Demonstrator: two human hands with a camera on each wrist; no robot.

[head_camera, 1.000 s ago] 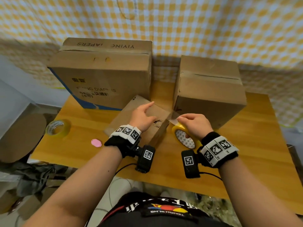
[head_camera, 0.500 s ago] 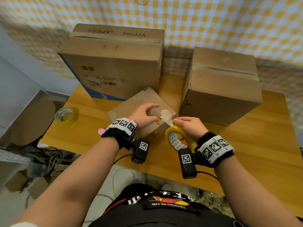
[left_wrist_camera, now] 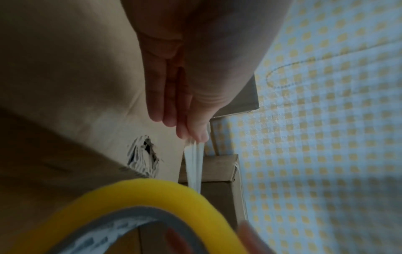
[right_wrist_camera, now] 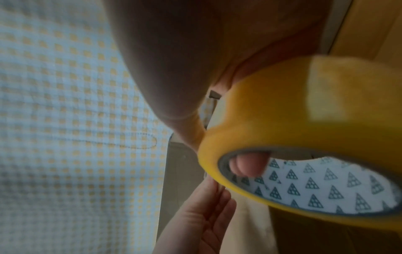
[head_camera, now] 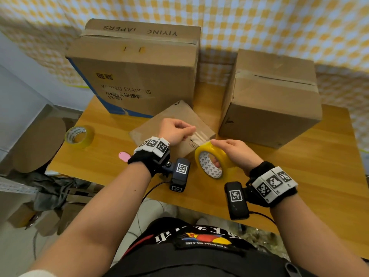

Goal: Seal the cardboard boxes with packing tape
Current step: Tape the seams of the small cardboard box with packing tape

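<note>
A small flat cardboard box (head_camera: 175, 118) lies on the wooden table (head_camera: 299, 176) in front of me. My right hand (head_camera: 233, 151) grips a yellow roll of packing tape (head_camera: 213, 158), with a finger through its core (right_wrist_camera: 250, 165). My left hand (head_camera: 175, 131) pinches the free end of the tape (left_wrist_camera: 194, 165) between thumb and fingers, just above the small box's near corner. A short strip of clear tape (head_camera: 200, 136) stretches between the two hands. The roll (left_wrist_camera: 141, 197) fills the lower part of the left wrist view.
A large diaper carton (head_camera: 137, 72) stands at the back left and a medium box (head_camera: 271, 104) at the back right. A second tape roll (head_camera: 79, 136) lies at the table's left edge, with a pink oval thing (head_camera: 123, 156) near my left wrist.
The left hand went from lying flat on the small box to pinching the tape end. The right hand pulled the roll toward me, drawing out a strip of tape.
</note>
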